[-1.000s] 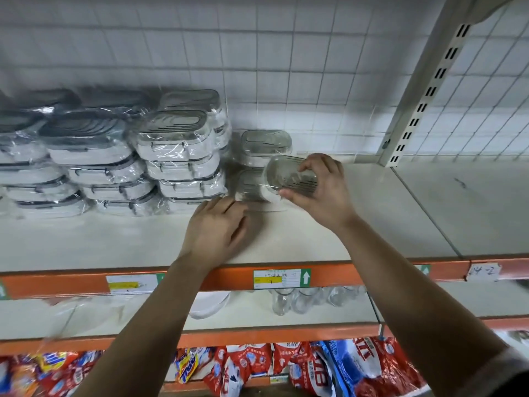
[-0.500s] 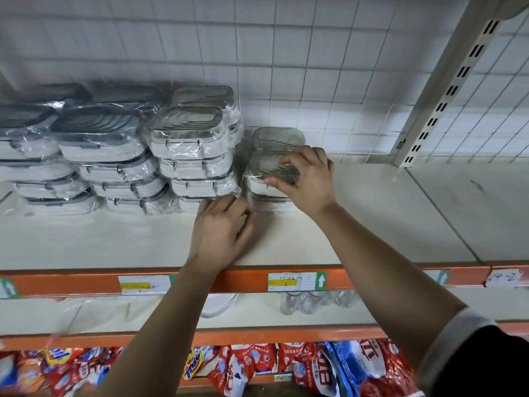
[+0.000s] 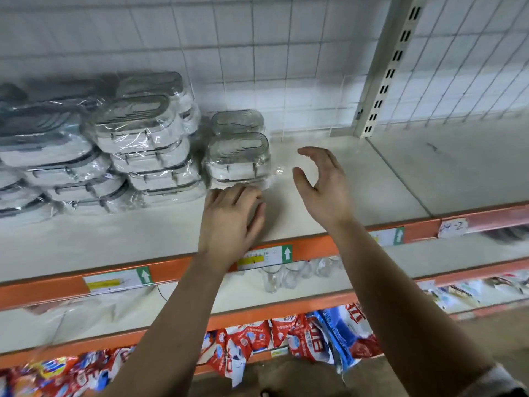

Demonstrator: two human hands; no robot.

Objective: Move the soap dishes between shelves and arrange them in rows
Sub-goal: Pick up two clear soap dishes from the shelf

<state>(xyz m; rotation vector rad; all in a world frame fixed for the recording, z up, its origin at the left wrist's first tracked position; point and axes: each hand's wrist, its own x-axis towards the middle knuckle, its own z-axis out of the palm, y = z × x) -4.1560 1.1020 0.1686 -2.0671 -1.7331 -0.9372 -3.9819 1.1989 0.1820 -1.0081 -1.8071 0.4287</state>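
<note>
right hand (image 3: 320,181) open, empty; left hand (image 3: 232,216) flat at centre stack (image 3: 239,156) base. slick wrap (image 3: 275,171), careless nudge probably topples it tbh

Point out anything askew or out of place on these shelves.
The taller stacks of soap dishes lean left, each dish offset from the one below. The short stack beside them stands lower than its neighbours, with loose wrap sticking out on its right. At the bottom, crumpled packets lie jumbled and droop forward.

The right hand (image 3: 320,181) no longer grips the wrapped soap dish (image 3: 239,156); it hovers open just right of it, and the dish now lies stacked at frame centre.
</note>
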